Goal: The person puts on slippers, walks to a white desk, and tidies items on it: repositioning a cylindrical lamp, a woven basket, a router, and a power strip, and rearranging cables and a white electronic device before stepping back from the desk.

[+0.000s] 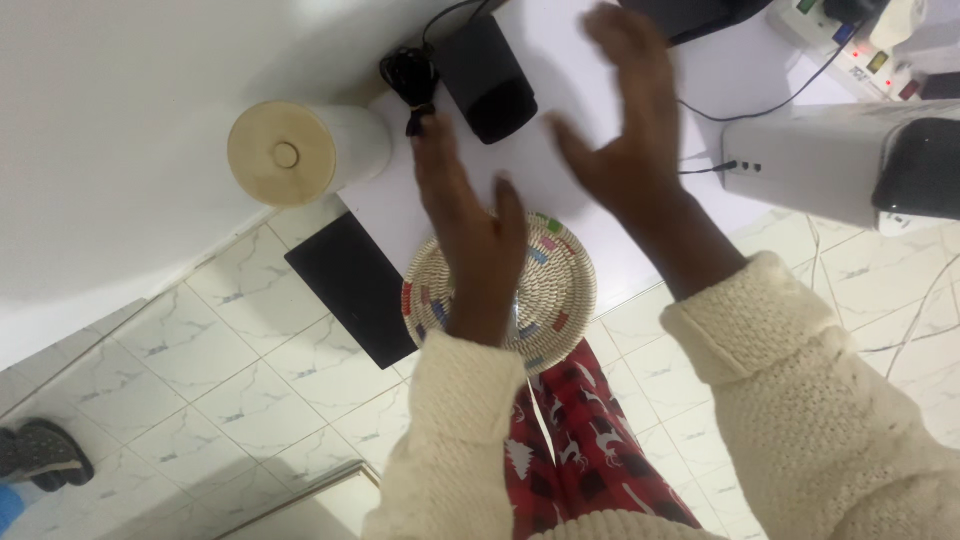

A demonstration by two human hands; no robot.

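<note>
White table: woven basket (560, 290) beneath open hands (560, 190).

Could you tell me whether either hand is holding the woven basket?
No, both the left hand and right hand hover open and empty above the woven basket.

White table (590, 70); woven basket (560, 290); speaker (485, 75)

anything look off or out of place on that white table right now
Two things hang off the near edge of the white table: the round woven mat, under the left hand, and a flat black slab beside it. Both jut out over the tiled floor. Nothing looks spilled or broken.
</note>
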